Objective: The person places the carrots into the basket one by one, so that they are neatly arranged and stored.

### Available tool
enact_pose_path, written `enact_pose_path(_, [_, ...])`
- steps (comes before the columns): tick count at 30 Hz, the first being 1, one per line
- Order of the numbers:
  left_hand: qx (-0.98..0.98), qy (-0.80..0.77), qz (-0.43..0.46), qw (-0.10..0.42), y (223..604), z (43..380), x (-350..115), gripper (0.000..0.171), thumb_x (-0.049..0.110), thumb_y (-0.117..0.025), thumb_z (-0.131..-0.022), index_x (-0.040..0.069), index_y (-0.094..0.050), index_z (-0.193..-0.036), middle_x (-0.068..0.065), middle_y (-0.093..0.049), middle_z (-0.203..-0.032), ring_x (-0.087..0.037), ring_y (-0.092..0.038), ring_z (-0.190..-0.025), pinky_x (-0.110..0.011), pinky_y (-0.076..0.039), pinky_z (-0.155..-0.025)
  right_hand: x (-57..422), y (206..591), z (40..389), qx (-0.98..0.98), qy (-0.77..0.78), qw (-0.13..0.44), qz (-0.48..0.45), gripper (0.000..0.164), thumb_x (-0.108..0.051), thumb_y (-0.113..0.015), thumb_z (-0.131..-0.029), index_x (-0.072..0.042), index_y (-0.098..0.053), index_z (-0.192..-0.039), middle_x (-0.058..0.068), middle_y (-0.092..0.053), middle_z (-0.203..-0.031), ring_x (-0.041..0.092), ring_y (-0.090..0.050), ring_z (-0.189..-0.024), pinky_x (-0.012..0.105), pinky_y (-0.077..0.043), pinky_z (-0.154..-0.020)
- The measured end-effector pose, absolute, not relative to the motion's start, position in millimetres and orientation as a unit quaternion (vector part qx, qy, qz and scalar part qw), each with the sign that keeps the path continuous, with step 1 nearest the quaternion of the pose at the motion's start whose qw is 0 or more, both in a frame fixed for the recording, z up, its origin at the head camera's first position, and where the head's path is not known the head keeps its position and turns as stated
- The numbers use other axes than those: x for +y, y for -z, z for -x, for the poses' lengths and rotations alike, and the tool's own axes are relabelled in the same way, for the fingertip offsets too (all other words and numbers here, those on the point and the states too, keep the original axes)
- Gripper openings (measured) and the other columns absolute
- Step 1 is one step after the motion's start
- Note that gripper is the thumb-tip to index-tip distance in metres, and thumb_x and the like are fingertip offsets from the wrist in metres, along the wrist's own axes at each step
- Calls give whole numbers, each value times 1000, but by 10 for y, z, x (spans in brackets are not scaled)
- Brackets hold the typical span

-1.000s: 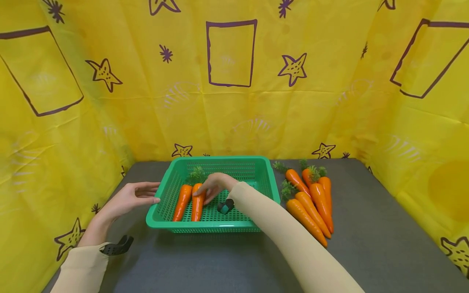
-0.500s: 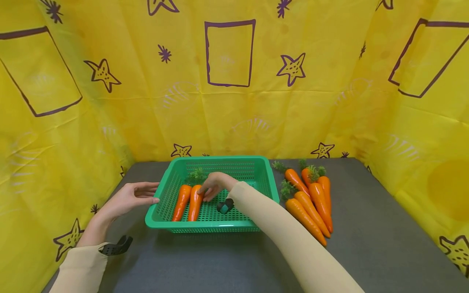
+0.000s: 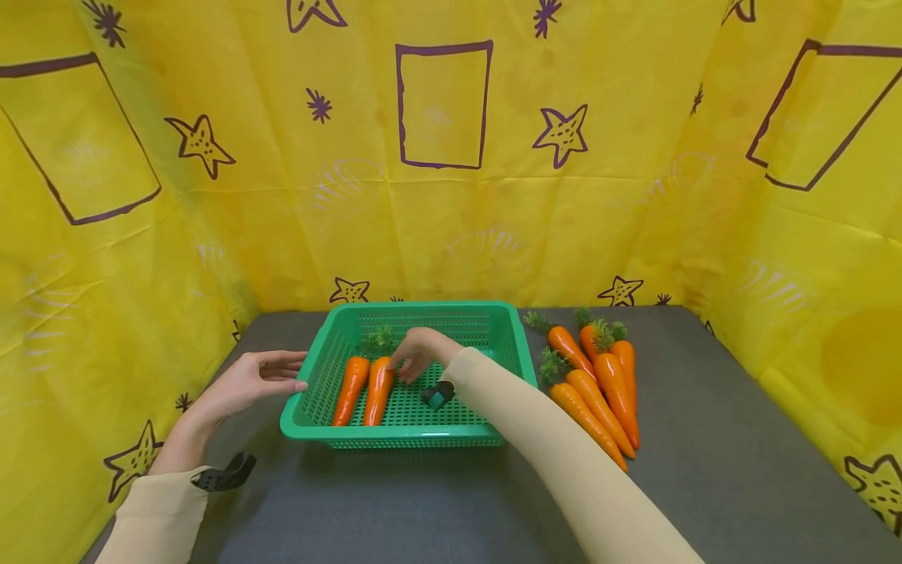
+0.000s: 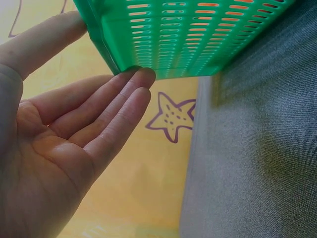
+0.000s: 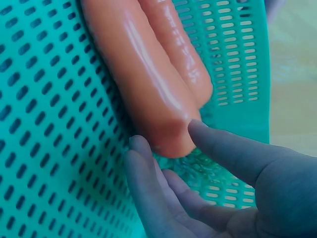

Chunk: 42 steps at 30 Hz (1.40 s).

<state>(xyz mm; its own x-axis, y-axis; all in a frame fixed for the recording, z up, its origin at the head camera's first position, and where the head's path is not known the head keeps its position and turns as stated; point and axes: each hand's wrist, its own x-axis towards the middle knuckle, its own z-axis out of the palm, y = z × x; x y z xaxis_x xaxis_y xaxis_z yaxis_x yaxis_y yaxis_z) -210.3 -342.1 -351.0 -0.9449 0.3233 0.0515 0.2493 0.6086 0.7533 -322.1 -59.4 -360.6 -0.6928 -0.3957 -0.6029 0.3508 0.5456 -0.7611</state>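
Observation:
Inside the green plastic basket (image 3: 423,432), two orange carrots lie side by side at the left, their leafy tops toward the back. My right hand (image 3: 423,352) reaches in over the thick end of the right-hand carrot (image 3: 378,392). In the right wrist view, the thumb (image 5: 223,148) is right at that carrot's top, while the other fingers spread loosely on its far side, apart from it. The other carrot (image 3: 350,392) rests just left of it. My left hand (image 3: 247,384) has straight fingers touching the basket's left rim from outside, as the left wrist view also shows.
Several more carrots (image 3: 613,388) with green tops lie in a loose heap on the dark grey table (image 3: 705,470), right of the basket. Yellow cloth (image 3: 444,219) printed with stars surrounds the table at the back and both sides.
My right hand has loosened from the right-hand carrot and drawn slightly right. That carrot's tip has shifted a little left, toward the other carrot. The left hand stays at the rim.

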Motion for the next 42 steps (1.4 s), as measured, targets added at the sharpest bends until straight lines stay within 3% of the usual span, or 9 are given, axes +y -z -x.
enact_pose_path(6, [895,-413,-159,48,3518,2102,-3405,60,27,-71,-86,2,-49,-136,-18,-61,-124,-14,-66,-103,-24,-54,-81,-484,3498,3209,806,455,375,45,58,-11,-70,-86,4,-44,-136,25,-65,-110,33,-66,-103,39,-54,-86])
enact_pose_path(8, [894,-415,-159,50,3521,2101,-3404,61,27,-71,-86,2,-49,-136,-18,-61,-125,-14,-65,-103,-24,-54,-81,-449,3452,3204,810,449,372,54,65,-13,-70,-86,3,-38,-141,24,-65,-111,32,-65,-104,39,-53,-88])
enact_pose_path(13, [896,-414,-154,50,3524,2089,-3418,60,28,-70,-86,4,-49,-137,-16,-61,-125,-8,-65,-102,-23,-53,-81,-371,3338,3188,809,456,366,67,81,-16,-71,-86,1,-22,-148,26,-62,-118,34,-62,-110,41,-51,-93])
enact_pose_path(16, [897,-411,-153,49,3523,2087,-3421,60,29,-70,-86,5,-49,-137,-16,-61,-125,-6,-65,-101,-24,-53,-81,-310,3279,3184,806,459,364,82,82,-17,-72,-85,2,-23,-147,27,-60,-120,36,-60,-112,44,-49,-95])
enact_pose_path(27, [900,-404,-156,47,3523,2088,-3420,60,29,-70,-87,4,-48,-137,-16,-62,-124,-6,-65,-100,-23,-53,-80,-71,3117,3165,811,444,360,125,44,-22,-71,-87,1,-59,-123,22,-61,-122,30,-64,-106,43,-50,-93])
enact_pose_path(33, [898,-409,-159,44,3524,2067,-3433,58,27,-70,-87,3,-50,-136,-17,-62,-123,-6,-65,-99,-23,-54,-79,70,3033,3163,814,441,347,152,40,-25,-69,-88,-2,-62,-120,20,-63,-119,32,-62,-110,32,-55,-80])
enact_pose_path(42, [901,-404,-150,48,3520,2084,-3406,61,31,-71,-86,5,-50,-136,-15,-62,-124,-8,-65,-101,-23,-54,-80,383,2883,3175,810,459,320,174,43,-25,-67,-89,-2,-59,-125,17,-64,-119,30,-61,-113,32,-54,-85])
